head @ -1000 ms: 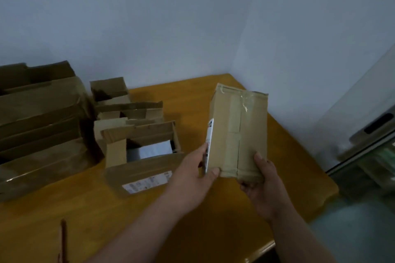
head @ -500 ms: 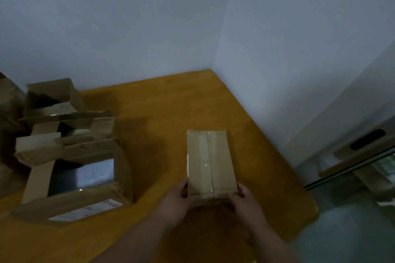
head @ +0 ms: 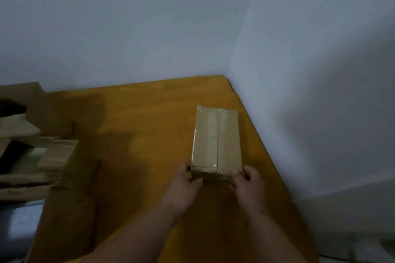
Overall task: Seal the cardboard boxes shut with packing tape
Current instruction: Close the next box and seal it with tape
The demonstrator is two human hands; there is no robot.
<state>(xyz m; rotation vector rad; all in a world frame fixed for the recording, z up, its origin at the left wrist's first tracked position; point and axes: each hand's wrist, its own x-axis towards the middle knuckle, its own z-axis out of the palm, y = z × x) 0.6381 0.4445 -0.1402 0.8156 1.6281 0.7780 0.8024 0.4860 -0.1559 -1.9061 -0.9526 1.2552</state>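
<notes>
In the white-walled corner, a wooden table (head: pixel 149 113) bears a taped box (head: pixel 217 139).

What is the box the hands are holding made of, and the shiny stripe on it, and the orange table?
The box looks like plain brown cardboard, matte, with a folded seam down the middle. The shiny stripe seems to be clear plastic packing tape; it glints near the box's ends. The table looks like wood with a smooth orange-brown finish, though faint grain is all that hints at it. The left hand and right hand grip the near end.

Dim room, pale bluish walls (head: pixel 149 28) meeting at a corner, orange wooden table (head: pixel 149 113) — tucked into it
</notes>
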